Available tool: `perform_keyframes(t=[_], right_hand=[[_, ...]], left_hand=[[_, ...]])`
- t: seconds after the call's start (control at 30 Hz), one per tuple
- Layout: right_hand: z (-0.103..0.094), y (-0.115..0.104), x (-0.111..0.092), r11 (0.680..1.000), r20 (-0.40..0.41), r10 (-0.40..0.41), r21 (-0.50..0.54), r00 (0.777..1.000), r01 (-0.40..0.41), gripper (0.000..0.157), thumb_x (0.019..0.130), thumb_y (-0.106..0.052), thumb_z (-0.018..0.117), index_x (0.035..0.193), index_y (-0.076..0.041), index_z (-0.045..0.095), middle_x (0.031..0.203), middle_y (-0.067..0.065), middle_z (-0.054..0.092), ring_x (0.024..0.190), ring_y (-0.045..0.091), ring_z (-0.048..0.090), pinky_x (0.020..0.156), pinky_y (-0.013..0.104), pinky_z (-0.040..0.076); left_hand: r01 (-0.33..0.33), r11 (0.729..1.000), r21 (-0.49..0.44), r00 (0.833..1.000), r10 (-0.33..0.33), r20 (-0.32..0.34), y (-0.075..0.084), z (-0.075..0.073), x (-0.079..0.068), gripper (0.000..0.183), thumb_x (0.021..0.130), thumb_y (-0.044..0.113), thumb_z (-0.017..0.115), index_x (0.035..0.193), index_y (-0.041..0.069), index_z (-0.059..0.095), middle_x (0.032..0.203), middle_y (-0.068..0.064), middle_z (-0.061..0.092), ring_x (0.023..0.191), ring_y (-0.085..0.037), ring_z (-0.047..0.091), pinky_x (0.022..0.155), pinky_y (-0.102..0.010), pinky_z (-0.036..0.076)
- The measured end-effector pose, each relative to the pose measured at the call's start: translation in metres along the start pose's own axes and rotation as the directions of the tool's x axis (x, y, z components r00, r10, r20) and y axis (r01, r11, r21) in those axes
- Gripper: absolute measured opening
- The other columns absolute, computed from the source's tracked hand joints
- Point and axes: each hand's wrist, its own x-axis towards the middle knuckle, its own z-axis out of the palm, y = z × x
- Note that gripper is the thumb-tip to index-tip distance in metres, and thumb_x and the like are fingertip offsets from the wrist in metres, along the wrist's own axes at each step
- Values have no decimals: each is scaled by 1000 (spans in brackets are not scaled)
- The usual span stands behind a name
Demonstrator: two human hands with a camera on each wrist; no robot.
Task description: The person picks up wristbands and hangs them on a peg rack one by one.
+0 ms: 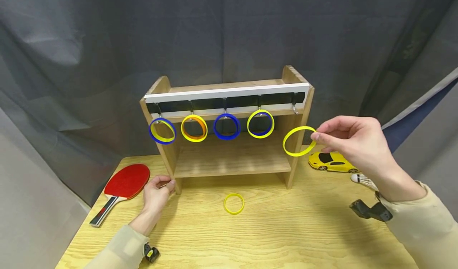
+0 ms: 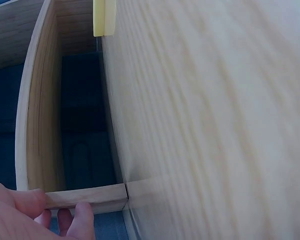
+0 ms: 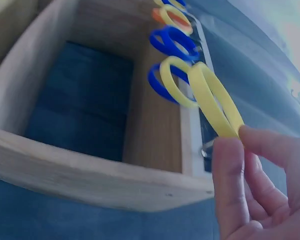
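Observation:
My right hand [image 1: 352, 144] pinches a thin yellow ring [image 1: 294, 154] at its right edge, between thumb and fingers. The ring hangs in the air before the right side of a small wooden shelf [image 1: 229, 162], just below a bare metal hook [image 1: 295, 109]. In the right wrist view that held ring [image 3: 209, 102] overlaps the hanging rings behind it. My left hand [image 1: 156, 193] grips the front edge of the shelf's left side panel [image 2: 85, 196] near its foot. A second yellow ring [image 1: 225, 206] lies flat on the table before the shelf.
Several hooks on the white and black strip [image 1: 209, 104] carry blue, yellow and orange rings, among them a blue ring [image 1: 227, 137]. A red table tennis bat [image 1: 128, 180] lies at left. At right are a yellow toy car [image 1: 332, 162] and a shuttlecock [image 1: 363, 180].

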Motion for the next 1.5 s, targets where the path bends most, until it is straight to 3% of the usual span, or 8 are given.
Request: perform_keyframes(t=[0.13, 0.27, 0.43, 0.53, 0.77, 1.0, 1.3, 1.5], right_hand=[[-8, 1, 7, 984, -98, 0, 176, 995, 17, 20, 93, -1, 90, 111, 3, 81, 93, -6, 86, 79, 12, 83, 71, 26, 70], [-8, 3, 13, 932, -151, -22, 356, 988, 75, 19, 91, 4, 90, 108, 5, 81, 94, 0, 86, 79, 12, 83, 69, 26, 70], [-5, 6, 17, 889, -175, -18, 447, 984, 96, 18, 90, 8, 90, 106, 5, 82, 92, 1, 87, 79, 13, 84, 68, 26, 70], [-3, 11, 19, 879, -179, -4, 468, 984, 89, 17, 90, 8, 89, 105, 4, 82, 92, 1, 87, 80, 12, 85, 68, 26, 70], [4, 32, 22, 897, -174, 104, 442, 979, -17, 16, 93, -4, 92, 107, -5, 84, 93, -5, 86, 82, 9, 84, 72, 23, 70], [17, 53, 20, 804, -34, 99, 591, 994, -60, 14, 96, 5, 85, 105, -5, 84, 93, -1, 87, 85, 12, 86, 71, 22, 70], [39, 63, 14, 799, 9, 98, 596, 995, -84, 14, 98, 5, 83, 101, -8, 83, 92, -2, 87, 85, 11, 86, 71, 23, 70], [41, 61, 17, 771, -7, 100, 633, 995, -73, 12, 97, 5, 83, 102, -7, 84, 92, -1, 88, 86, 15, 87, 71, 23, 70]], left_hand=[[1, 1000, -1, 1000, -1, -2, -1, 0, 0, 25, 104, 4, 76, 126, -7, 70, 116, -14, 81, 88, -5, 74, 80, -19, 66], [-2, 1000, -3, 1000, 2, 0, -1, 0, 0, 25, 104, 4, 76, 126, -7, 70, 118, -17, 80, 89, -6, 74, 81, -19, 67], [-3, 1000, -5, 1000, 3, 3, -1, 0, 0, 25, 104, 4, 77, 126, -7, 69, 116, -15, 80, 91, -7, 74, 82, -20, 67], [-6, 1000, 1, 1000, 6, 3, 0, 1, -1, 25, 104, 4, 76, 126, -7, 69, 116, -14, 80, 90, -7, 74, 82, -20, 67], [-14, 1000, 18, 1000, 14, -3, 1, 1, -2, 26, 104, 5, 76, 126, -7, 70, 118, -15, 80, 89, -6, 74, 82, -20, 67], [-16, 1000, 9, 1000, 16, -5, 1, 0, -2, 26, 104, 4, 76, 126, -8, 70, 118, -14, 79, 89, -6, 74, 83, -20, 68], [-10, 1000, 10, 1000, 10, 3, 1, 0, -2, 26, 104, 5, 76, 126, -8, 69, 118, -13, 79, 91, -7, 74, 84, -20, 68], [-9, 1000, 11, 1000, 9, -2, 1, 0, -1, 26, 104, 5, 77, 126, -7, 70, 115, -10, 79, 91, -6, 74, 84, -21, 68]])
